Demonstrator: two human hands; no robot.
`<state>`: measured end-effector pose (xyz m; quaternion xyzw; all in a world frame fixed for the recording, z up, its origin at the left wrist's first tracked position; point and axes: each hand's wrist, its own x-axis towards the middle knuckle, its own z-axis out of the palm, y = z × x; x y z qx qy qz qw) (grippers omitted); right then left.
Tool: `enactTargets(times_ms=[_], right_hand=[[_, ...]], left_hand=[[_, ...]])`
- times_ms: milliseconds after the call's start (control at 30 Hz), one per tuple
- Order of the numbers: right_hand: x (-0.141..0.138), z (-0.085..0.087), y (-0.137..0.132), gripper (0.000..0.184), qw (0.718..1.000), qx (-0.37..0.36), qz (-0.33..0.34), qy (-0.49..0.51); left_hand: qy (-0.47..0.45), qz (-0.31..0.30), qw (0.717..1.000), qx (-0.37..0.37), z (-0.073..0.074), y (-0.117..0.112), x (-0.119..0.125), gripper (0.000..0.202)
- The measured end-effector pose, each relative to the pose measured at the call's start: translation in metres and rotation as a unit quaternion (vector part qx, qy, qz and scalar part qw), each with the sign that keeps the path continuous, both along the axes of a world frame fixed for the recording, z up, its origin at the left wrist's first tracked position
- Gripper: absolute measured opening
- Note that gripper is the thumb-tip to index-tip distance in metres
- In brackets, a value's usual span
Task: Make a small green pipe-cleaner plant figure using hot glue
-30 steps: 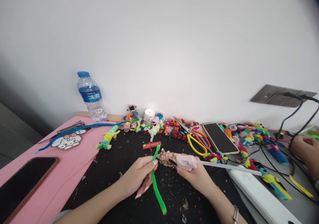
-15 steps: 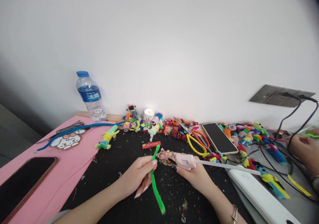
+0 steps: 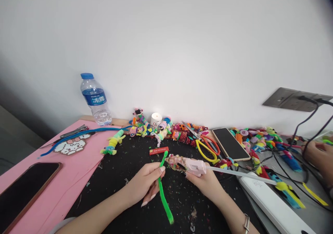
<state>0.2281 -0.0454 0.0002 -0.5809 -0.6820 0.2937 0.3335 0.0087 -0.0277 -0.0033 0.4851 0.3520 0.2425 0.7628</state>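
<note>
Left hand [image 3: 147,182] pinches green pipe cleaner [image 3: 164,201] between thumb and fingers, above middle of black mat [image 3: 135,216]. Right hand [image 3: 205,184] curls round pink glue gun [image 3: 197,166], nozzle just beside pipe cleaner's upper part; contact unclear. Glue stick [image 3: 241,174] juts from gun's rear, rightward. Red box [image 3: 159,151], scissors [image 3: 207,150] lie toward mat's back edge. Bottle [image 3: 97,100] stands at bench's [image 3: 119,123] back edge, left.
</note>
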Motion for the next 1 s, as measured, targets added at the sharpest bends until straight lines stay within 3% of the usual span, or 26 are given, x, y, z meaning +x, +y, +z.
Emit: enactTargets(times_ms=[867,1000], right_hand=[[0.0027,-0.0071,0.0020,0.025,1.000,0.000,-0.002,0.015],[0.0033,-0.0072,0.0020,0.019,1.000,0.023,0.001,0.005]], left_hand=[[-0.016,-0.005,1.000,-0.012,-0.0024,0.0004,-0.0012,0.029],[-0.023,0.011,0.999,-0.040,-0.0012,0.0019,-0.0013,0.029]])
